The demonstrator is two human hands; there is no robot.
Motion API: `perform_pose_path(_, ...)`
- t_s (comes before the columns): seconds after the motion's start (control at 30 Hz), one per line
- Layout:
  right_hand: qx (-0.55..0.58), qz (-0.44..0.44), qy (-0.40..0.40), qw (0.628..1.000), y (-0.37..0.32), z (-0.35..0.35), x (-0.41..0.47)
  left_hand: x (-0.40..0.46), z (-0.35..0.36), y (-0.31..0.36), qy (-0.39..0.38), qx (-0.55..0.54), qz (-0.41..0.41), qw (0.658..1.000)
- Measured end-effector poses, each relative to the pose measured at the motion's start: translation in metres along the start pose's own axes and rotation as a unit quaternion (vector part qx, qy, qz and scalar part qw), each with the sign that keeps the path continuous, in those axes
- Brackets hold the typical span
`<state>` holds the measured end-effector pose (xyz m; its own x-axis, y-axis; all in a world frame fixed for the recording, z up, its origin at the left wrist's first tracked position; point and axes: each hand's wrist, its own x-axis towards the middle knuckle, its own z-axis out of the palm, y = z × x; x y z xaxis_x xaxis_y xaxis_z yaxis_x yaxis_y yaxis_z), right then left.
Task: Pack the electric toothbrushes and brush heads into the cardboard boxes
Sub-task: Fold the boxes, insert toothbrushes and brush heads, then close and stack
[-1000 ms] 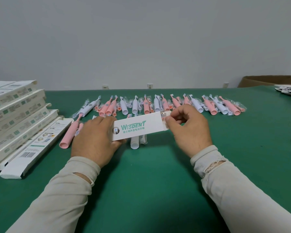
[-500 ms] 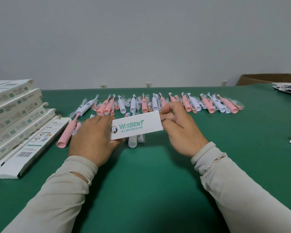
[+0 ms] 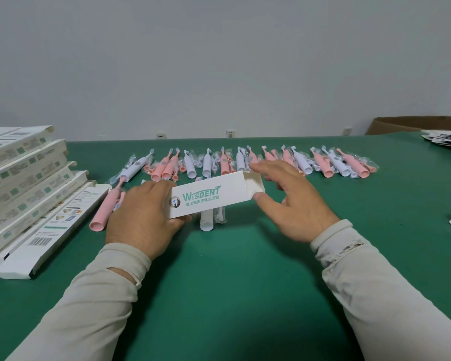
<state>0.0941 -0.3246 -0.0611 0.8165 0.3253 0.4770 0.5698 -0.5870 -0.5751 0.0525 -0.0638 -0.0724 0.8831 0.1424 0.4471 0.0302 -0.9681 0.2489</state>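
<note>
The left hand (image 3: 141, 217) holds a long white cardboard box with green letters (image 3: 208, 198) above the middle of the green bench (image 3: 232, 282). The right hand (image 3: 294, 204) is loose with straight fingers, its thumb touching the box's open end at 3 o'clock. A row of pink and white electric toothbrushes in clear bags (image 3: 245, 164) lies at 12 o'clock. A stack of white boxes (image 3: 18, 183) sits at 9 o'clock.

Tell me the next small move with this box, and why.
Probably fold the end flap shut with the right hand. The left hand grips the white box, its right end gapes open, and the right hand's straight fingers hover at that end, holding nothing.
</note>
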Motion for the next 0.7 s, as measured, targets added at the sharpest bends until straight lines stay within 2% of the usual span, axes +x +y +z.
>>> perform_pose_path(0.23, 0.129, 0.019, 0.031, 0.991, -0.004, 0.01, 0.004, 0.0, 0.0, -0.001, 0.004, -0.009, 0.003, 1.0)
perform_pose_path(0.5, 0.271, 0.037, 0.076, 0.959, -0.013, 0.017, 0.003, -0.001, 0.002, 0.001, 0.003, -0.031, 0.004, 0.999)
perform_pose_path(0.7, 0.263, 0.02, 0.092, 0.96, -0.017, 0.021, 0.002, -0.001, 0.003, 0.0, 0.01, -0.04, -0.009, 0.999)
